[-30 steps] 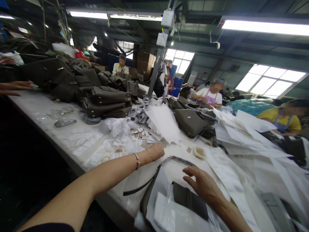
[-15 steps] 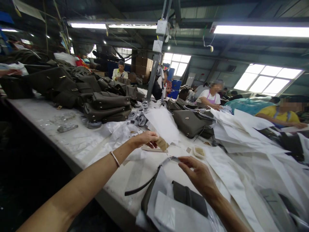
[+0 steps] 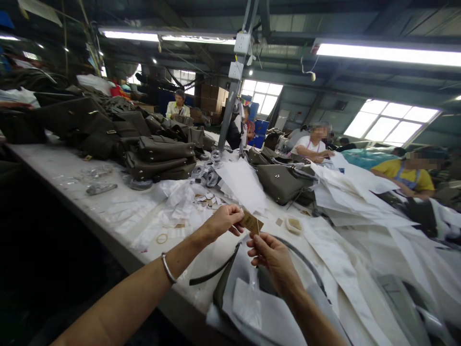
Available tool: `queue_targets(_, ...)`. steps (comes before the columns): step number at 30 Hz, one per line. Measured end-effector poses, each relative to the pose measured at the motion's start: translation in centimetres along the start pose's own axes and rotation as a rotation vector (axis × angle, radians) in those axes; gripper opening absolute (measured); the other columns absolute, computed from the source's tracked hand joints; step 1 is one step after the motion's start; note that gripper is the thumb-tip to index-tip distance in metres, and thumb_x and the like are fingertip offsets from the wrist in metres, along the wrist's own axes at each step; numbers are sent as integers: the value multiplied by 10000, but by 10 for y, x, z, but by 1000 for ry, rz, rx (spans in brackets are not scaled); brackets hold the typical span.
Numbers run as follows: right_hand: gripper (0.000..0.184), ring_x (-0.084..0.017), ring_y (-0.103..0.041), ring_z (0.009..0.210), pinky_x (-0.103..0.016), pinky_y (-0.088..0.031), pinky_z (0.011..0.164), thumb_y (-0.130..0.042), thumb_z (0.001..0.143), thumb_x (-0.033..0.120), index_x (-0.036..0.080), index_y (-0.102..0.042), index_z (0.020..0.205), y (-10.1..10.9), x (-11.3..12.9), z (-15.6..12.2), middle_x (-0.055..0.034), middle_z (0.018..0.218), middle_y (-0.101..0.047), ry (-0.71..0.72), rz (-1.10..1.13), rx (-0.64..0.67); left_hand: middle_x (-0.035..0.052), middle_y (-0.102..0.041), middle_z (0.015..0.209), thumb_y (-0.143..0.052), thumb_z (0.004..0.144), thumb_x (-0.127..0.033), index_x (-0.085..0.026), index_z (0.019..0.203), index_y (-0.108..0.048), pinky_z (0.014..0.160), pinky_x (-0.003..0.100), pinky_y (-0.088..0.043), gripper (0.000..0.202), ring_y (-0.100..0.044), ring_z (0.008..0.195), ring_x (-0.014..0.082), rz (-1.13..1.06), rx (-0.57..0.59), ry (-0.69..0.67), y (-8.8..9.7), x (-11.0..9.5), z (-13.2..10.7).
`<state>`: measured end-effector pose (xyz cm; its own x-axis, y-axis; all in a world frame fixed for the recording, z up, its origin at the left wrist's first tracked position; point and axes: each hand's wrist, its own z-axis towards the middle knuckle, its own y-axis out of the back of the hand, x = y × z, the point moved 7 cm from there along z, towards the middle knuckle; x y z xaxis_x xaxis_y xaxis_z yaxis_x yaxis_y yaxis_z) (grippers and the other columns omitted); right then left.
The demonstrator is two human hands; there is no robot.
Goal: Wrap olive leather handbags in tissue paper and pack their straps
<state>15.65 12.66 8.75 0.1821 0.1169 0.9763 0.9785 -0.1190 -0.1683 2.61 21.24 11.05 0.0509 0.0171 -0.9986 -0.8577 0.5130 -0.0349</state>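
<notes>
My left hand (image 3: 224,220) pinches a small brown card tag (image 3: 251,223) and holds it above the white table (image 3: 72,166). Just below the tag, my right hand (image 3: 271,253) has its fingers pinched together, touching the tag's lower edge. Under both hands lies a grey handbag (image 3: 230,293) with a dark strap (image 3: 212,274), partly covered by white paper and clear plastic (image 3: 252,307). Small loose tags (image 3: 209,199) lie scattered on the table beyond my left hand.
Stacks of grey handbags (image 3: 158,154) fill the far left of the table. Another grey bag (image 3: 284,182) and white paper sheets (image 3: 360,202) lie to the right. A small tray (image 3: 293,224) sits near the tag. Other people work at the far side. A metal pole (image 3: 234,81) rises mid-table.
My left hand picked a brown tag off the table and brought it toward me. My right hand rose from the bag to meet the tag.
</notes>
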Motion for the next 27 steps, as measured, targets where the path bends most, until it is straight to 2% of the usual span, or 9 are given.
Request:
queue_targets(7, 472, -67, -521, 457, -186, -447, 438, -859, 603, 548, 144, -669, 754, 16, 8, -18, 16, 598, -611, -68, -40, 11, -36, -539, 589, -669, 710, -545, -149, 818, -556, 483, 221, -442, 425, -506, 465, 89, 82, 101, 59, 21, 23, -6)
queue_targets(9, 461, -48, -473, 422, -171, -406, 408, -863, 603, 540, 148, -644, 706, 17, 15, -24, 35, 565, -575, -85, -31, 30, -7, -588, 651, -727, 685, -467, -132, 807, -607, 556, 248, -474, 376, -560, 555, 118, 136, 128, 45, 25, 23, -10)
queue_targets(11, 465, -39, -448, 404, -165, -378, 389, -860, 606, 544, 148, -632, 693, 15, 21, -28, 37, 561, -567, -94, -44, 60, 43, -675, 865, -746, 699, -394, -139, 904, -660, 731, 286, -508, 339, -634, 792, 172, 175, 135, -5, 23, 12, -16)
queue_targets(13, 469, -38, -447, 397, -161, -363, 379, -845, 624, 558, 147, -631, 697, 10, 25, -30, 27, 575, -585, -107, -82, 99, 69, -654, 1180, -729, 749, -359, -184, 1133, -649, 933, 330, -466, 430, -595, 1087, 223, 203, 223, -98, 6, -5, -25)
queue_targets(15, 476, -43, -454, 388, -162, -348, 365, -820, 645, 583, 148, -641, 723, 4, 30, -31, 16, 590, -604, -106, -118, 133, 73, -577, 1338, -727, 773, -341, -222, 1330, -543, 1033, 363, -406, 598, -519, 1232, 246, 199, 396, -202, -24, -22, -37)
queue_targets(18, 500, -50, -457, 370, -167, -331, 352, -796, 654, 617, 146, -660, 751, 2, 40, -35, 10, 581, -604, -72, -180, 143, 68, -639, 1188, -778, 732, -336, -200, 1341, -521, 934, 327, -463, 675, -586, 1102, 230, 132, 552, -264, -62, -31, -50)
queue_targets(20, 511, -47, -445, 359, -162, -310, 348, -805, 637, 622, 142, -647, 707, 8, 46, -40, 11, 551, -585, -74, -212, 122, 35, -664, 974, -735, 781, -363, -176, 1228, -594, 766, 262, -487, 504, -621, 886, 176, 111, 556, -218, -76, -23, -52)
queue_targets(23, 510, -29, -384, 329, -150, -260, 333, -825, 616, 612, 151, -609, 654, 27, 47, -48, 33, 495, -531, -129, -174, 68, 7, -621, 784, -572, 912, -381, -160, 1027, -682, 635, 206, -439, 272, -579, 698, 120, 146, 527, -121, -83, -5, -54)
queue_targets(27, 433, -55, -395, 340, -176, -300, 331, -801, 668, 585, 183, -679, 771, 57, 46, -53, 25, 521, -544, -108, -185, 12, 16, -623, 768, -501, 958, -392, -163, 953, -713, 691, 210, -450, 312, -583, 724, 126, 159, 512, -114, -86, 3, -59)
